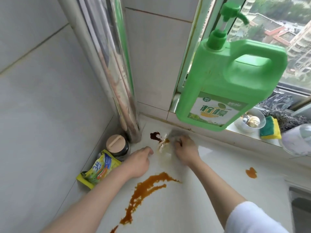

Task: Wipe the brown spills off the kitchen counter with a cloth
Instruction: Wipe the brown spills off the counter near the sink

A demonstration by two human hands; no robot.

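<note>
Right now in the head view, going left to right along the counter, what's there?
Yellow snack packet → dark jar with tan lid → left hand → dark brown spill → right hand on a cloth → small orange-brown spill.

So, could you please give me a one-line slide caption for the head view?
Right hand wipes a dark brown spill with a blurred cloth; long orange-brown streak remains.

close head view, down onto counter (210, 190)
</note>
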